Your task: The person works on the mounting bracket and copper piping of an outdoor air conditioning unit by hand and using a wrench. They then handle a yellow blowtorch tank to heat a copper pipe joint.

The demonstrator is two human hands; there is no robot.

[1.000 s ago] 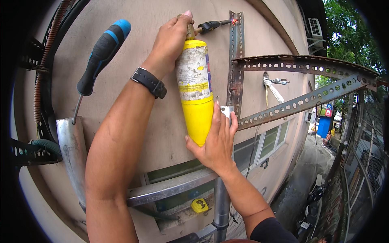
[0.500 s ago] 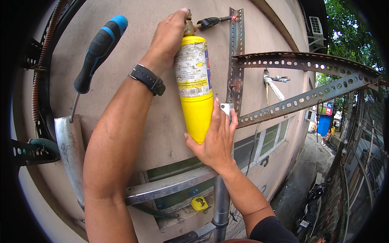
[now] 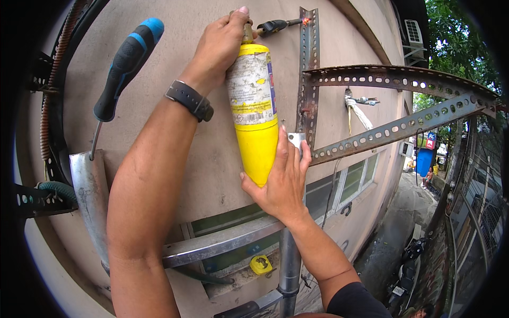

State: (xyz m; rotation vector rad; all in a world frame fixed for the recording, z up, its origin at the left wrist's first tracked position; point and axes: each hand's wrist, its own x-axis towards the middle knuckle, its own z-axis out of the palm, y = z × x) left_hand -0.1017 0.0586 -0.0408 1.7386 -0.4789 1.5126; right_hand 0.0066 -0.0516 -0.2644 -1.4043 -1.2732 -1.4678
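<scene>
A yellow metal gas torch cylinder (image 3: pixel 255 111) with a worn paper label is held upright against a beige plastered wall (image 3: pixel 175 32), its black nozzle (image 3: pixel 275 25) pointing right at the top of a rusty perforated steel angle bar (image 3: pixel 307 69), where a small orange glow shows. The main risk, as I judge it, is the cylinder slipping or twisting: it is supported only by a grip near its neck and a palm under its base, so a shift of either hand could swing the flame off the bar and toward the white cable bundle (image 3: pixel 356 110) hanging just to the right, or toward the hands themselves. Heat travelling down the steel could also reach the fingers resting near the bar. The left hand (image 3: pixel 222 45) wraps the brass neck and shoulder of the cylinder, fingers curled closed around it, the thumb hidden behind. The right hand (image 3: pixel 281 180) cups the cylinder's bottom end from the right, fingers pressed together and pointing up, their tips lying beside a small grey metal plate (image 3: pixel 297 142) at the foot of the bar. A blue-and-black-handled screwdriver (image 3: pixel 124 66) stands stuck into a bent sheet-metal strip (image 3: pixel 90 196) well to the left.
</scene>
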